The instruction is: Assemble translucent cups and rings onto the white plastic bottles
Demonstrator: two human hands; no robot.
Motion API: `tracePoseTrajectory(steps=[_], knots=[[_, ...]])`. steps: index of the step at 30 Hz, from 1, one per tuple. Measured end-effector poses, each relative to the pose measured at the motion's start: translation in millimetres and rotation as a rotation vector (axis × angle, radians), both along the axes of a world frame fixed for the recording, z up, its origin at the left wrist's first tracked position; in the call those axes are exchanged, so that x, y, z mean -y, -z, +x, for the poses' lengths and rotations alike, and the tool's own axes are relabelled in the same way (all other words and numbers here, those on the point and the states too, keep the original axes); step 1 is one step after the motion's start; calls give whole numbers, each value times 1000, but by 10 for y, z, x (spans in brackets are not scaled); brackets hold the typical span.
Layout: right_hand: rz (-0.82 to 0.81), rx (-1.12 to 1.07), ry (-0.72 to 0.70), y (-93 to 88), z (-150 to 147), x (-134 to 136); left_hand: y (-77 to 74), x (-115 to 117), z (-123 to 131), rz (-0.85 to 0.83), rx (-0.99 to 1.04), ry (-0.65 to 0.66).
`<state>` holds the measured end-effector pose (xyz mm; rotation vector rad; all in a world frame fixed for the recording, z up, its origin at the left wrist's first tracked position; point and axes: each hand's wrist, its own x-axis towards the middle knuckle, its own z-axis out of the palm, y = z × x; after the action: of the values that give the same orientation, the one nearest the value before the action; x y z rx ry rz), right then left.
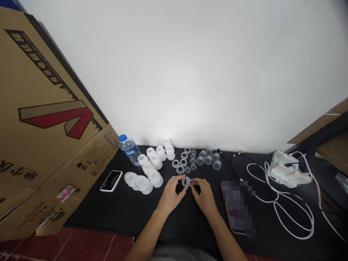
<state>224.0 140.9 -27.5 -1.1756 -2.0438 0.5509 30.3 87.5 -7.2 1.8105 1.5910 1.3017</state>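
Between thumb and fingers, my left hand (170, 194) grips a clear plastic ring (186, 181), tilted up on its edge. My right hand (205, 195) pinches a small clear plastic piece (191, 182) right beside that ring; whether the two touch I cannot tell. Beyond my hands lie several clear rings (180, 169), small clear discs (193, 166) and clear cups (216, 165). Several white plastic funnel-shaped parts (156, 161) stand to the left, with wide white domed pieces (143, 184) nearer to me.
On the left stand a water bottle (129, 149), a white device with a dark screen (111, 181) and a large cardboard box (49, 127). To the right lie a phone (236, 208), a white cable (293, 235) and a white charger block (289, 170). A white wall (190, 72) rises behind the black table (122, 214).
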Motion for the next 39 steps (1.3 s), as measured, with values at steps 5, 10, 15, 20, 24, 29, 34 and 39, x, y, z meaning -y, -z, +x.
tracePoseTrajectory(steps=[5,10,15,20,24,29,34,39], knots=[[-8,-4,-6,19,3,-2,16,-10,-14,-54,-39,10],[-11,-14,-18,23,-4,5,77,-28,-6,-68,10,30],[-27,-58,-63,18,-10,16,23,-20,-5,-58,15,51],[-77,-138,-120,-19,-7,25,-29,-3,-32,-41,12,104],[-135,-177,-134,-7,-1,42,13,-22,-45,-32,23,89],[-183,-209,-137,68,-3,32,73,-44,-40,-18,24,67],[-132,-166,-119,15,-22,15,82,-28,-36,-43,25,116],[-84,-120,-156,-91,-30,19,101,-29,-34,-53,23,64]])
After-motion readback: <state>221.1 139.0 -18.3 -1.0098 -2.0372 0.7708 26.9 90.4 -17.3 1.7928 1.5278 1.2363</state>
